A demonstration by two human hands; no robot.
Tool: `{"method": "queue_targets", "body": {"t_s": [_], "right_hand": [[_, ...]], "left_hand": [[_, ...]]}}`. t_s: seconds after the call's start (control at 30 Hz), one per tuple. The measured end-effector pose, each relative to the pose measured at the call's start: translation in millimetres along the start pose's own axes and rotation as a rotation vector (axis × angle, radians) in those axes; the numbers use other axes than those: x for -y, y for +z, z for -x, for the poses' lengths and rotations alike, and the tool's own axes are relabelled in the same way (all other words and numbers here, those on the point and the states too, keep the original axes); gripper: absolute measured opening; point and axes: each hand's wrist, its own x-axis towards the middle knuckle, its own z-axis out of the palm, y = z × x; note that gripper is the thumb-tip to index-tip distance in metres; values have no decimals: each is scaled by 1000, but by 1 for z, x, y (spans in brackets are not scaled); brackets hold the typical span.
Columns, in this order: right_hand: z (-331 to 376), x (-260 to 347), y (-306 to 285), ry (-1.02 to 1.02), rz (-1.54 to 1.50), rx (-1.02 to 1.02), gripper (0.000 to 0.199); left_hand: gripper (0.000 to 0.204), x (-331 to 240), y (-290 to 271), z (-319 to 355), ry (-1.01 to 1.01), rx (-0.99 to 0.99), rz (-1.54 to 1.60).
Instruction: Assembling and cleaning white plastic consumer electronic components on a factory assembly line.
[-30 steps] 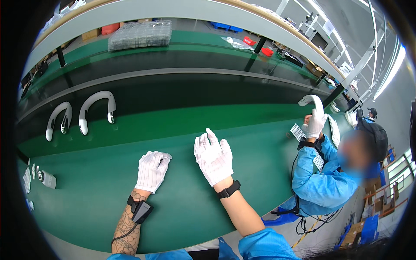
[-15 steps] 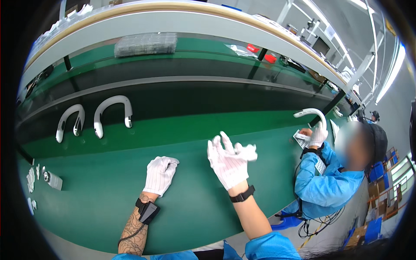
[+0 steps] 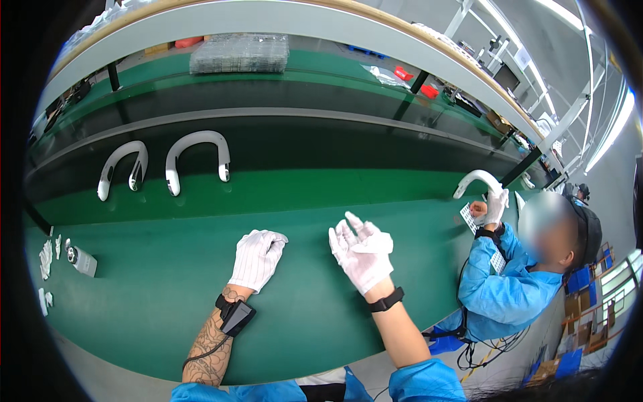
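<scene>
1. Low in the frame, left of centre, the left hand [image 3: 258,258] in a white glove rests knuckles-up on the green work surface [image 3: 154,315], fingers curled loosely under; it grips nothing. A black strap device [image 3: 234,315] sits on that wrist.
2. Just right of it, at the centre, the right hand [image 3: 362,253] is raised off the surface, palm turned up, fingers spread and open; it is empty. A black wristband [image 3: 386,299] circles its wrist.
3. At the left edge lie a small grey part [image 3: 82,260] and a few white scraps [image 3: 45,258], well apart from both hands.
4. Further up, in the upper left of the frame, two white curved bands [image 3: 194,151] lie on the dark conveyor strip [image 3: 321,144], open ends toward the viewer. These are the nearest workpieces, out of reach of both hands as they sit.
5. Judged from this, taking one well means reaching forward with the open right hand, closing on the arch of the nearer band rather than its tips, while the left steadies on the surface.
6. At the right, a co-worker in a blue coat [image 3: 509,288] holds another white band [image 3: 477,181] in gloved hands.
7. Farthest, at the top, a clear tray stack [image 3: 240,53] sits on the upper shelf.
</scene>
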Motion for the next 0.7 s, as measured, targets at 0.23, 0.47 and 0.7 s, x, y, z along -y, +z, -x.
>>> {"method": "queue_targets", "body": {"t_s": [0.23, 0.47, 0.7], "right_hand": [[-3, 17, 3, 171, -81, 378, 45], [1, 19, -29, 179, -129, 209, 44], [-11, 32, -7, 276, -267, -13, 50]], "left_hand": [[10, -2, -6, 1, -57, 27, 38], [5, 0, -3, 1, 35, -13, -14], [4, 4, 5, -4, 27, -9, -18]]}}
